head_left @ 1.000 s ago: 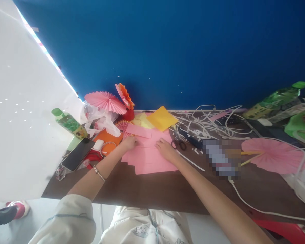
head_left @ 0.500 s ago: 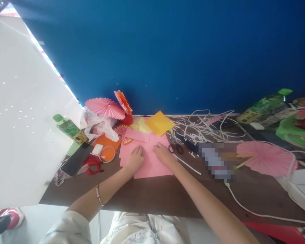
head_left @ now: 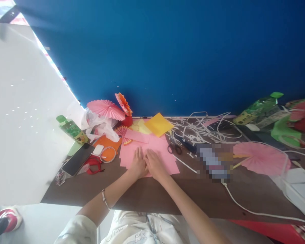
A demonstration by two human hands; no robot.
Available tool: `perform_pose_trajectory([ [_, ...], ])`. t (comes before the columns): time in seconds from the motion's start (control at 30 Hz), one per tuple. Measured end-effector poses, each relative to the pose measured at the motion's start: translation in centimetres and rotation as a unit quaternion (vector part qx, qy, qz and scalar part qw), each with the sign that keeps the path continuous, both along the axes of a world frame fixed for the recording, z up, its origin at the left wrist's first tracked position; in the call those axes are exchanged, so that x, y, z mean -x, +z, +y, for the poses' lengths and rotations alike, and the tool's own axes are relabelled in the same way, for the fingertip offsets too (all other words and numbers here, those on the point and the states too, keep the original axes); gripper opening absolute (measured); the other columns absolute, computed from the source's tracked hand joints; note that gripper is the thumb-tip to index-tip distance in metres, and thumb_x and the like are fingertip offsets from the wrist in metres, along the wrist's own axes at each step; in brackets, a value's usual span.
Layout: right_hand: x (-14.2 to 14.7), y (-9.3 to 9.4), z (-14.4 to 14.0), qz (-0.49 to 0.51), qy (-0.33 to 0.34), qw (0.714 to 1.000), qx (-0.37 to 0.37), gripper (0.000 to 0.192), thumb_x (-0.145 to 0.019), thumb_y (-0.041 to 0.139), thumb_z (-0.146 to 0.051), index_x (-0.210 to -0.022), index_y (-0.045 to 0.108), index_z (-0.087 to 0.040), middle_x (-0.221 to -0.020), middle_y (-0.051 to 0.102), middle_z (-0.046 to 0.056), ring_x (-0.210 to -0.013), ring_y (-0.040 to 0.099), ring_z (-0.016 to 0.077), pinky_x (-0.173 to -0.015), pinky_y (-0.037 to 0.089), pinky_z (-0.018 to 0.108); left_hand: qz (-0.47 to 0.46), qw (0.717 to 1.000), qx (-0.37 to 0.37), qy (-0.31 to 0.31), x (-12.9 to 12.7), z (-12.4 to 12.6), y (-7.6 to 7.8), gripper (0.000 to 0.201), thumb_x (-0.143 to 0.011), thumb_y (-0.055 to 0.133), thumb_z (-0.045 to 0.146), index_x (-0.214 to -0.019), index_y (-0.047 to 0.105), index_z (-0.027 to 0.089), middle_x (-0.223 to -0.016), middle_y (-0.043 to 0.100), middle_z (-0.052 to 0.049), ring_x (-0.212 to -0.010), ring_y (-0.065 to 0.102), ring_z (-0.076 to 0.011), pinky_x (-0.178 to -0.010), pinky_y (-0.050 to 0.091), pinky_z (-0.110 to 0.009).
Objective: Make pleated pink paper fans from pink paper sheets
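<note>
Both hands are lying flat, fingers stretched out, on the pink paper [head_left: 155, 149] in the middle of the table [head_left: 147, 193]. The left hand [head_left: 138, 164] and the right hand [head_left: 154, 164] are sitting side by side, touching along their inner edges, palms pressing down on the near part of the sheet. Neither is pinching or gripping anything. A thin bracelet [head_left: 105, 200] is circling the left wrist.

The paper is lying flat, and its near edge is sitting well back from the table's front edge. A smaller pink strip [head_left: 136, 136] is resting at its far left corner, and a yellow sheet [head_left: 159, 124] is lying just beyond it against the blue wall [head_left: 167, 51]. Scissors [head_left: 174, 148] are lying just right of the paper, beside a tangle of white strips [head_left: 200, 128].

To the left, a phone [head_left: 77, 159] is lying face up near an orange sheet [head_left: 104, 145], a white case [head_left: 98, 149] and a green bottle [head_left: 71, 129]. Pink fans [head_left: 105, 108] and an orange fan [head_left: 123, 103] are standing at the far left by the wall. To the right, a large pink fan [head_left: 260, 157] is lying flat, with another bottle [head_left: 259, 108] tilting behind it.
</note>
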State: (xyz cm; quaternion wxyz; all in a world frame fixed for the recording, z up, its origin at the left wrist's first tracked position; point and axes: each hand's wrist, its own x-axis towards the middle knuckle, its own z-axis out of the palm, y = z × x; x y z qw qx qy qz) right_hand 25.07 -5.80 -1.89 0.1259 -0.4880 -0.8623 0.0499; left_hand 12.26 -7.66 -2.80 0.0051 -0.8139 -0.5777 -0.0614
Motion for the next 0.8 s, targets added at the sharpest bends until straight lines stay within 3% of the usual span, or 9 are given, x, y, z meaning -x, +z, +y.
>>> perform_pose_trajectory([
  [0.17,-0.7,0.5,-1.0,0.002,-0.006,0.998,0.066,0.051,-0.093,0.017,-0.035,-0.138,0.03,-0.016,-0.143,0.033,0.007,-0.133,0.027,0.0186,-0.109,0.013,0.043,-0.022,0.999,0.025,-0.011,0.7,0.0,0.3,0.066,-0.084,0.039,0.042,-0.139,0.025,0.008,-0.143,0.02,-0.027,-0.132,0.018,-0.0411,-0.101,0.022,-0.056],
  [0.4,-3.9,1.3,-0.8,-0.017,-0.044,0.997,0.056,0.052,-0.092,0.021,-0.036,-0.135,0.036,-0.014,-0.139,0.038,0.008,-0.129,0.033,0.0205,-0.109,0.017,0.043,-0.076,0.995,0.058,-0.022,2.0,0.1,1.0,0.062,-0.087,0.036,0.043,-0.139,0.024,0.013,-0.147,0.013,-0.021,-0.134,0.012,-0.0382,-0.104,0.021,-0.052],
  [0.47,-4.6,1.1,-0.7,-0.012,-0.052,0.998,0.04,0.05,-0.092,0.022,-0.035,-0.133,0.04,-0.013,-0.137,0.041,0.008,-0.128,0.035,0.0213,-0.109,0.017,0.045,-0.078,0.994,0.074,-0.024,2.4,0.4,1.3,0.057,-0.088,0.035,0.036,-0.138,0.027,0.011,-0.146,0.017,-0.021,-0.134,0.014,-0.0359,-0.104,0.023,-0.05],
  [0.67,-4.9,1.0,0.3,0.028,-0.042,0.999,-0.006,0.041,-0.09,0.03,-0.026,-0.118,0.057,-0.013,-0.123,0.057,0.01,-0.123,0.042,0.024,-0.109,0.015,0.049,-0.108,0.987,0.119,-0.013,2.9,2.5,2.5,0.041,-0.083,0.033,0.002,-0.12,0.05,0.01,-0.13,0.043,-0.023,-0.122,0.042,-0.0286,-0.093,0.041,-0.042],
  [0.8,-5.5,1.5,0.5,0.125,-0.036,0.991,0.012,0.037,-0.087,0.035,-0.027,-0.109,0.061,-0.014,-0.121,0.058,0.011,-0.122,0.043,0.0263,-0.107,0.019,0.053,-0.168,0.978,0.125,-0.002,3.5,4.2,3.2,0.03,-0.073,0.044,-0.005,-0.095,0.061,0.007,-0.1,0.061,-0.022,-0.102,0.058,-0.0282,-0.084,0.045,-0.043],
])
